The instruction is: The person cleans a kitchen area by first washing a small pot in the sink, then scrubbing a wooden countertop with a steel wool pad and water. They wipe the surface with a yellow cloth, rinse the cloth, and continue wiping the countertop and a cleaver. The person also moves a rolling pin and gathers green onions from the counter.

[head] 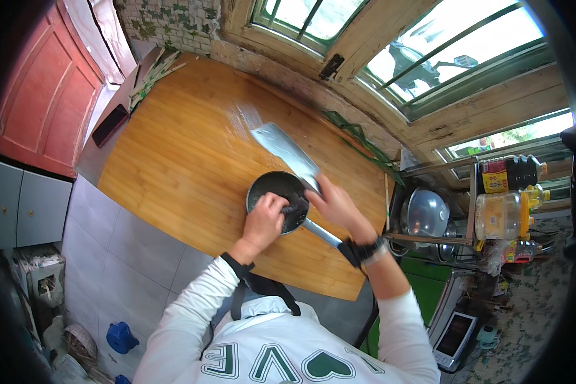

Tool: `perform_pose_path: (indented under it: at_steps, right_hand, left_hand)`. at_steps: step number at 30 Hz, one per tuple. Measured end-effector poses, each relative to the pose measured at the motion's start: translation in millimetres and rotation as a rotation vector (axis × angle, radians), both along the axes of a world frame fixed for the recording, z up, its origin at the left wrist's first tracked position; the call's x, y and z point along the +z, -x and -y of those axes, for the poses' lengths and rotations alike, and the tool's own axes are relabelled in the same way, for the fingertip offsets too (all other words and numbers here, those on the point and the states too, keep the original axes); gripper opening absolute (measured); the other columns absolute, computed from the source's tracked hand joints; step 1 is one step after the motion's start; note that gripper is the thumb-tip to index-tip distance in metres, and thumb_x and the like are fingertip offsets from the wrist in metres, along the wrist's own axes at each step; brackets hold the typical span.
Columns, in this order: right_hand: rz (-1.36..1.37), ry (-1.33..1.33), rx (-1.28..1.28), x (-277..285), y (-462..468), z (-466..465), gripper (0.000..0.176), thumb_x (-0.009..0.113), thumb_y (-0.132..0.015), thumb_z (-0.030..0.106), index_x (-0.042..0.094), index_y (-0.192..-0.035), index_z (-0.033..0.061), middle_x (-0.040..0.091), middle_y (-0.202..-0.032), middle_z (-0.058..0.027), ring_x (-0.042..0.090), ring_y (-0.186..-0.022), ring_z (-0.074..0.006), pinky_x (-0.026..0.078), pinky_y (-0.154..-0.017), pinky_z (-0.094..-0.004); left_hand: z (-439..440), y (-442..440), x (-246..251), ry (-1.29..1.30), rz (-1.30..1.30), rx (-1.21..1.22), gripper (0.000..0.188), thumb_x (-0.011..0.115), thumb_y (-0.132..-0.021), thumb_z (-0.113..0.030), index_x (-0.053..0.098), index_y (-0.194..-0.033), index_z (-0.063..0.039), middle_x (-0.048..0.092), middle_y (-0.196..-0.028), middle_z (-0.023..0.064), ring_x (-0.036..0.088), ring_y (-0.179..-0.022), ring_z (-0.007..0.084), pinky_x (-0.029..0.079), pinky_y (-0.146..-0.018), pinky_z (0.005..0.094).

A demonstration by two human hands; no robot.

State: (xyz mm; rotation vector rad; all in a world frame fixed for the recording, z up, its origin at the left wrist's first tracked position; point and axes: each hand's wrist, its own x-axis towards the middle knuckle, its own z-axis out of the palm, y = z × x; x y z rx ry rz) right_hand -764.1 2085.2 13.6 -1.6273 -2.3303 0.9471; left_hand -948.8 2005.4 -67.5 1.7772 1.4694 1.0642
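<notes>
A small dark frying pan (294, 222) with a grey handle rests on the wooden table (173, 158). My left hand (267, 216) reaches into the pan, fingers bent together around a small dark thing that is mostly hidden. Beside the pan's upper right rim, my right hand (335, 200) grips the handle end of a wide metal cleaver (288, 149), whose wet blade extends towards the window side over the table. The pan's handle points to the lower right, passing below my right wrist. Wet streaks mark the wood beyond the blade's tip.
A black phone (110, 126) lies at the left on a grey surface. Green-wrapped sticks (156, 77) lie at the table's far left corner. Green strips (360, 139) run along the window-side edge. At the right, a rack (432, 238) holds metal bowls (427, 213) and bottles (501, 216).
</notes>
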Motion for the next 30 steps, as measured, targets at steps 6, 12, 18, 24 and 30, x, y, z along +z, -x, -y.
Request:
perform_pose_path:
  at_steps: [6,12,18,24,30]
  right_hand:
    - [0.181,-0.129,0.312,-88,135,-110,0.034,0.063,-0.086,0.022,0.053,-0.112,0.0021,0.065,-0.104,-0.0228,0.061,-0.101,-0.0408,0.048,-0.085,-0.0479]
    - [-0.095,-0.046,0.272,-104,101,-123,0.039,0.063,-0.088,0.02,0.057,-0.122,0.004,0.059,-0.117,-0.0198,0.055,-0.111,-0.0387,0.045,-0.096,-0.0432]
    - [0.138,0.554,0.026,-76,-37,5,0.047,0.044,-0.1,0.043,0.063,-0.104,0.0005,0.07,-0.093,-0.0168,0.066,-0.092,-0.0295,0.05,-0.084,-0.0412]
    - [-0.699,1.345,-0.532,-65,1,103,0.013,0.047,-0.103,0.027,0.045,-0.108,0.0143,0.046,-0.074,0.0025,0.041,-0.052,-0.0058,0.034,-0.043,-0.022]
    - [-1.039,1.221,-0.771,-74,29,164,0.012,0.047,-0.104,0.024,0.045,-0.11,0.0143,0.038,-0.072,0.0049,0.028,-0.048,-0.0027,0.021,-0.04,-0.0194]
  left_hand:
    - [11,4,-3,0.003,0.104,0.052,0.026,0.063,-0.075,0.001,0.061,-0.101,-0.006,0.058,-0.104,0.0143,0.056,-0.102,0.0372,0.047,-0.089,0.0432]
    - [-5,43,3,-0.025,0.304,0.219,0.025,0.063,-0.077,0.002,0.06,-0.101,-0.005,0.058,-0.1,0.0134,0.059,-0.097,0.033,0.048,-0.085,0.039]
    - [-40,37,-4,0.017,-0.185,-0.045,0.026,0.065,-0.078,-0.005,0.061,-0.103,-0.012,0.056,-0.101,0.0102,0.059,-0.099,0.029,0.054,-0.075,0.0392]
    - [-42,6,-53,0.15,-0.617,-0.382,0.019,0.059,-0.083,-0.01,0.062,-0.101,-0.017,0.054,-0.107,0.0106,0.057,-0.102,0.0307,0.056,-0.066,0.0463]
    - [-60,6,3,0.09,-0.318,-0.42,0.021,0.065,-0.072,-0.003,0.064,-0.091,-0.013,0.059,-0.092,0.0098,0.058,-0.097,0.0311,0.053,-0.075,0.0413]
